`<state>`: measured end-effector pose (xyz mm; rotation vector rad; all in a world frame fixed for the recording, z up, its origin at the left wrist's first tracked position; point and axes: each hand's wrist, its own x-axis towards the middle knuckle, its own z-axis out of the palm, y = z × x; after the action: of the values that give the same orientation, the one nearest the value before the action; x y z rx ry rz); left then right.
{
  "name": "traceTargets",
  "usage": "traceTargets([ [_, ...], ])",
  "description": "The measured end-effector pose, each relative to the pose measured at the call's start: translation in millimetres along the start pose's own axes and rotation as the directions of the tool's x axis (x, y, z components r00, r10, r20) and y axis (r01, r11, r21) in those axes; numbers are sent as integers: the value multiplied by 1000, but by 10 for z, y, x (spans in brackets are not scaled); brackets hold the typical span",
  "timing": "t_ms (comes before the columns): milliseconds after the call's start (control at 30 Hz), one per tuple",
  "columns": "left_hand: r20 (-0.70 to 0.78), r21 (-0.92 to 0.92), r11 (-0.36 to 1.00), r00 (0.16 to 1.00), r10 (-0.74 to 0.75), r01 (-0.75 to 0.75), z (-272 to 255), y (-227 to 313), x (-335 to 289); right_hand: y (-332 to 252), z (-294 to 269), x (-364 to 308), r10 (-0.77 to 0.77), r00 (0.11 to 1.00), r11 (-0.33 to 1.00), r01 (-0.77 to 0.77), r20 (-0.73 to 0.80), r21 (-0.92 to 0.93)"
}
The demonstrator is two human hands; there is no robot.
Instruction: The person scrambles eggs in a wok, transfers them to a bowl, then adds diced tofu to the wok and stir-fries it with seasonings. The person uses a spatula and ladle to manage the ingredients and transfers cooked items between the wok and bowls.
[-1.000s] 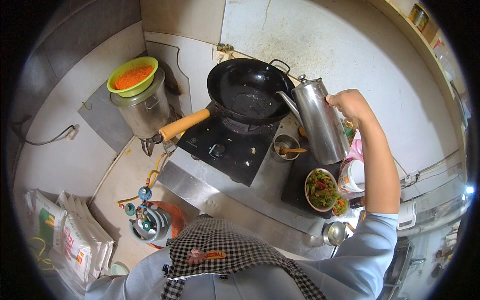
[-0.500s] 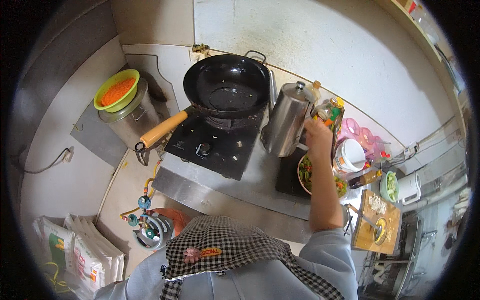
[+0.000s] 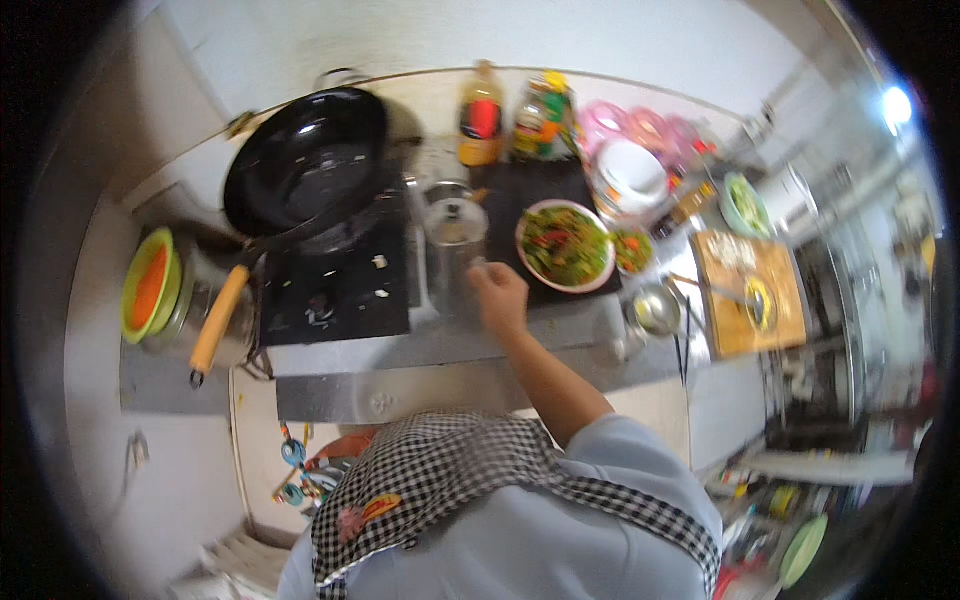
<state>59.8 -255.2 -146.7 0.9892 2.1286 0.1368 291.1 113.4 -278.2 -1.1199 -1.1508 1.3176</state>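
Note:
My right hand (image 3: pixel 497 295) reaches over the steel counter edge and grips the handle side of a steel kettle (image 3: pixel 455 238). The kettle stands upright between the black stove (image 3: pixel 335 290) and a dark board. Left of it a black wok (image 3: pixel 305 160) sits on the burner, its wooden handle (image 3: pixel 215 325) pointing toward me. Just right of my hand is a bowl of green and red vegetables (image 3: pixel 565 245). My left hand is out of sight.
Two bottles (image 3: pixel 482 115) stand at the wall behind the kettle. A green colander of orange food (image 3: pixel 150 285) rests on a steel pot at the left. To the right are a small steel bowl (image 3: pixel 657 310), stacked white bowls (image 3: pixel 630 175) and a wooden cutting board (image 3: pixel 745 290).
The kettle was held up beside the wok's rim. My right hand has brought it right and down onto the counter beside the stove. The view has swung to the right.

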Motion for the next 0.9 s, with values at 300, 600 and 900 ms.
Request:
traceTargets([
  [300,-678,562,814,482,555,-146,-1311,308,491,381,27,-217,55,998,989,-49,36,-137],
  [600,-548,100,969,800,243,-225,-1510,175,1204,451,-1009,-967,-235,947,909,136,-218,-394],
  [900,-618,359,916,689,379,-181,-2224,519,1222,958,-2933,-3114,-62,624,748,-487,-779,-450],
])
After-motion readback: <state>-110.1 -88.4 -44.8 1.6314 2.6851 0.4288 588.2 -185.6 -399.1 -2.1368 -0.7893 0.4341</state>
